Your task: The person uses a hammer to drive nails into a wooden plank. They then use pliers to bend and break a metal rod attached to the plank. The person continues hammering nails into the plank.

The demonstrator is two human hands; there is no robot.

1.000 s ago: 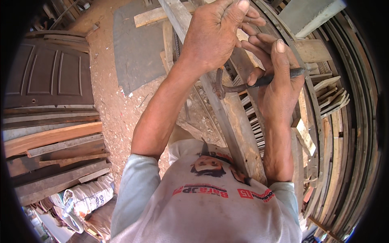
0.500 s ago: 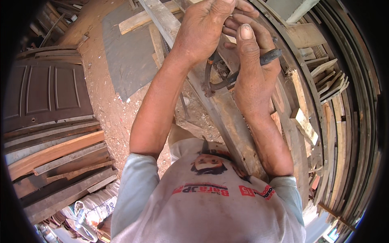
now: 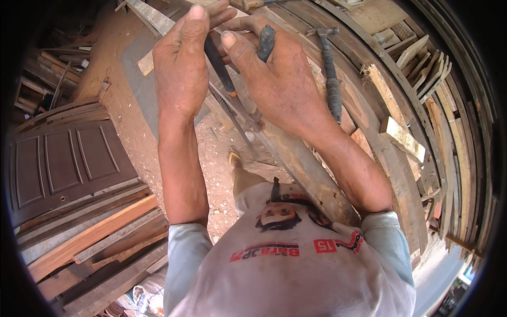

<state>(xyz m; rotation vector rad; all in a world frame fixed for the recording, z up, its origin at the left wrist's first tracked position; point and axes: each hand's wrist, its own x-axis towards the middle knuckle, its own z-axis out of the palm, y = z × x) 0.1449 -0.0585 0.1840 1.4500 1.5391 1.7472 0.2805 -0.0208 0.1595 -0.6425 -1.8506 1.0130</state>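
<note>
While both hands are raised over the plank [image 3: 296, 158], I see a dark-handled tool [image 3: 221, 66] clamped between them, its shaft slanting down toward the plank. The left hand [image 3: 182, 63] is closed around the handle; the right hand [image 3: 280, 74] pinches a second dark grip [image 3: 265, 42] with thumb and fingers. A hammer [image 3: 330, 74] lies right of the hands on stacked boards [image 3: 443, 121]. A brown door [image 3: 63, 164] lies far left.
</note>
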